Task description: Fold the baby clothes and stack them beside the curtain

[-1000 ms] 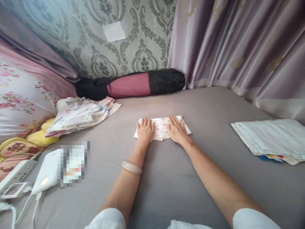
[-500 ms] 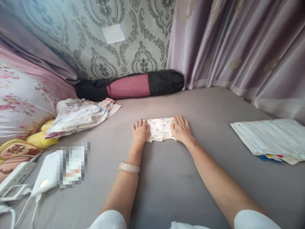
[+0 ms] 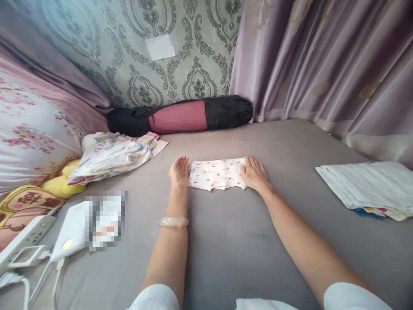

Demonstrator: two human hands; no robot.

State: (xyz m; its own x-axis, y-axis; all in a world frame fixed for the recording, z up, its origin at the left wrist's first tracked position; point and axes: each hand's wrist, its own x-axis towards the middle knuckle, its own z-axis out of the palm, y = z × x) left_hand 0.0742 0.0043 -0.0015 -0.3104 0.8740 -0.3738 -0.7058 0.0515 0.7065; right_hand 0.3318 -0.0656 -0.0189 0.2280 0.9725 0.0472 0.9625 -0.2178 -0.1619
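Observation:
A small folded white garment with tiny coloured prints (image 3: 217,173) lies on the grey bed sheet (image 3: 232,241) in front of me. My right hand (image 3: 254,173) rests flat on its right end, fingers stretched away from me. At the left end, my left hand (image 3: 179,172) stands on its edge with the palm side partly turned up. Its fingers are loosely bent and hold nothing that I can see. Whether its little-finger side touches the cloth, I cannot tell. A pale bangle (image 3: 174,221) circles my left forearm.
Crumpled clothes (image 3: 112,157) lie at left near a floral pillow (image 3: 29,137) and a yellow plush toy (image 3: 61,181). Nearer are a white device (image 3: 72,230) and a power strip (image 3: 29,239) with cables. A black-and-pink bag (image 3: 180,116) lines the wall. Folded cloths (image 3: 371,187) sit at right.
My left hand has turned from lying palm down on the garment to its edge, slightly left of it. More of the garment's left end shows. My right hand stays flat on the other end.

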